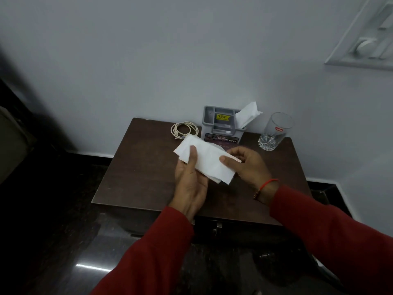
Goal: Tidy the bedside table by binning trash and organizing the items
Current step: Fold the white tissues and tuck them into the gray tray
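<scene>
I hold a white tissue above the dark tabletop, one hand at each end. My left hand has its thumb laid flat on the top of the sheet near its left edge, with the fingers underneath, so the tissue is pinched between them. My right hand pinches the right edge, thumb on top and fingers curled behind it. The sheet looks folded and sags a little at the lower corner between my two hands.

Just beyond my fingers stands a grey organizer box with a yellow price sticker, and a second tissue sticks up out of its right side. To the left of the box, past my left thumb, lies a coiled white cable. Beyond my right hand, to the right of the box, an empty drinking glass stands upright near the tabletop's far corner. My sleeves are red, and a red thread band circles my right wrist.
</scene>
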`<act>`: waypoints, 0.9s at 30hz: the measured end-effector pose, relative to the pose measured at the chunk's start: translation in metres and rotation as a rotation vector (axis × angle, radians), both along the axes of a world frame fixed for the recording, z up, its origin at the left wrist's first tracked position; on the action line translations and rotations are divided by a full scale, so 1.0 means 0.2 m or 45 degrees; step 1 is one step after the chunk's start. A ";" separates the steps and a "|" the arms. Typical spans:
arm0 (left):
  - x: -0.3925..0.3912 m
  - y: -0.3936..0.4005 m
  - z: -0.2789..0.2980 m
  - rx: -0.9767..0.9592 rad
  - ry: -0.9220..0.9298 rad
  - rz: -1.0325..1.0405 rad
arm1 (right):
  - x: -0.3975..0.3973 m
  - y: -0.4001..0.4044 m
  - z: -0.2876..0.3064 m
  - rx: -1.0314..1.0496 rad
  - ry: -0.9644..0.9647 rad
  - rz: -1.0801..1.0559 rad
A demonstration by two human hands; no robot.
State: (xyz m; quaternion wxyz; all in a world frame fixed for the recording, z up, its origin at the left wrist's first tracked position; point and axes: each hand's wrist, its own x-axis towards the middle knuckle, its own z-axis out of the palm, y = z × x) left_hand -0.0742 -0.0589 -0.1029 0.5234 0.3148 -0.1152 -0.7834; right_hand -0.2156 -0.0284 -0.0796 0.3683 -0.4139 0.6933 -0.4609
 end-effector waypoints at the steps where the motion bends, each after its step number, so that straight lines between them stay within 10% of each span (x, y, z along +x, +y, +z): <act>1: -0.01 0.00 0.00 0.006 -0.008 0.024 | 0.01 0.00 0.00 -0.017 -0.064 -0.034; 5: 0.00 0.01 0.00 0.050 0.066 0.040 | 0.07 0.03 0.00 0.041 -0.621 -0.098; 27: 0.02 -0.04 0.05 0.129 0.266 -0.038 | -0.06 -0.12 0.20 0.023 -0.522 0.009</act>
